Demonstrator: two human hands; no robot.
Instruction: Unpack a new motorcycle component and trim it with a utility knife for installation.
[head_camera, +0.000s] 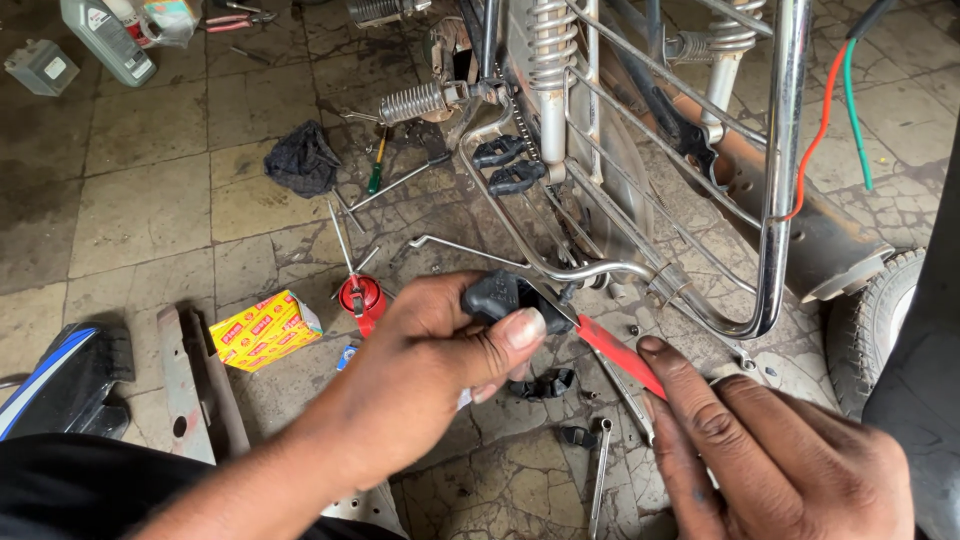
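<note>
Right hand (770, 455): we rest it nearest the camera, fingers extended and unclenched, fingertips on the red-handled tool (618, 355).
Left hand (440, 365): we clasp the black rubber part (497, 295) with thumb and fingers.
Rubber part location: above the tiled floor (140, 210), just before the chrome guard rail (600, 270).
Left: yellow carton (265, 330), red oil can (361, 297).
Far: black rag (302, 160), grey bottle (108, 40).

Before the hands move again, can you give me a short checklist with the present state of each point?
1. Left hand grips the black rubber part: ok.
2. Right hand touches the red-handled tool: ok.
3. Tool tip seated in the rubber part: cannot tell, hidden.
4. Floor under the hands free of loose items: not ok, a steel wrench lies there.
5. Chrome carrier frame apart from both hands: ok.
</note>
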